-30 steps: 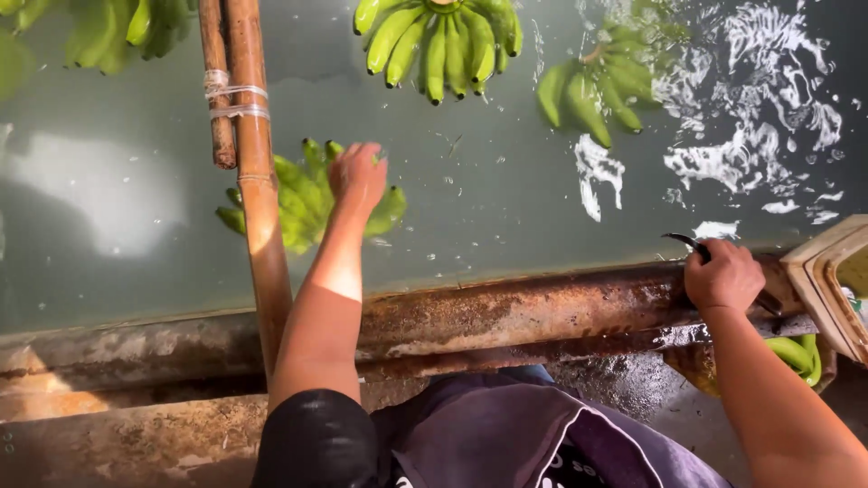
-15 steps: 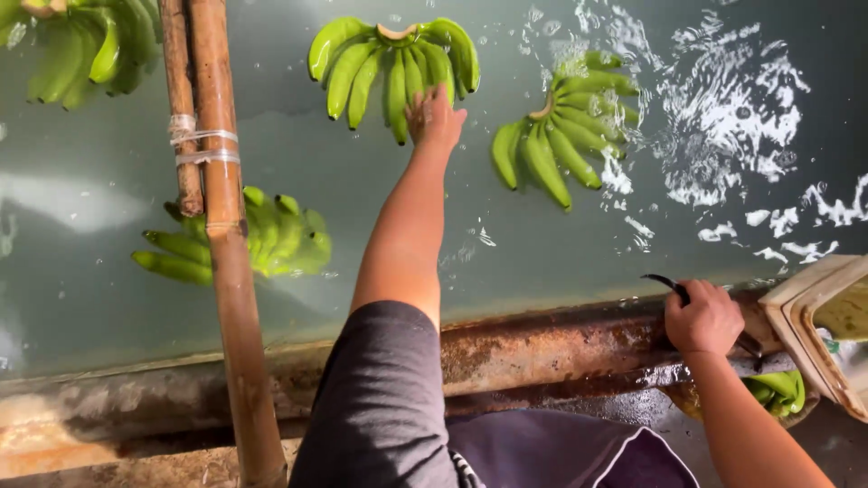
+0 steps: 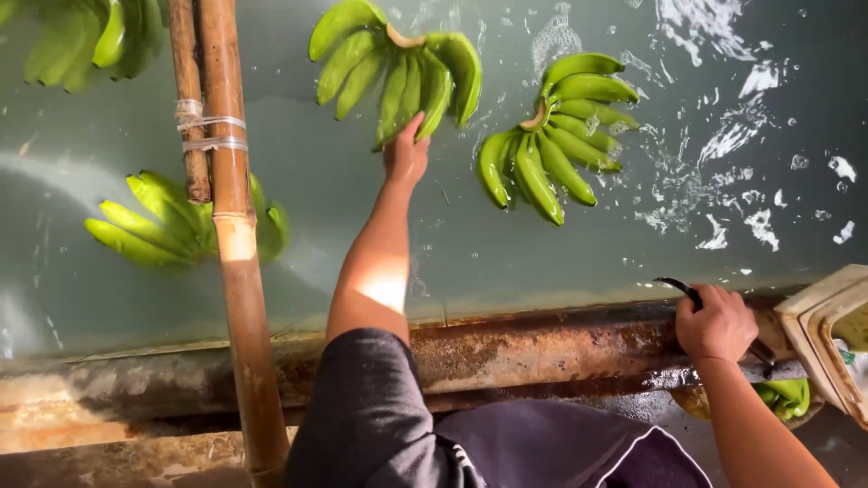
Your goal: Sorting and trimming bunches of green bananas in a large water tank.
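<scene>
Floating green bananas (image 3: pixel 398 72) in water tank (image 3: pixel 542 343), left hand (image 3: pixel 407 154) touching, right hand (image 3: pixel 716 323) gripping knife (image 3: pixel 678 287)

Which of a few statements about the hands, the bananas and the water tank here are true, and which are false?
1. The left hand touches a floating bunch of green bananas. True.
2. The right hand is in the water. False: it rests on the rusty tank rim, gripping a dark curved tool.
3. The bananas are ripe and yellow. False: all bunches are green.
4. Two bamboo poles are bound together with cord. True.
5. A second bunch floats beside the first. True.
</scene>
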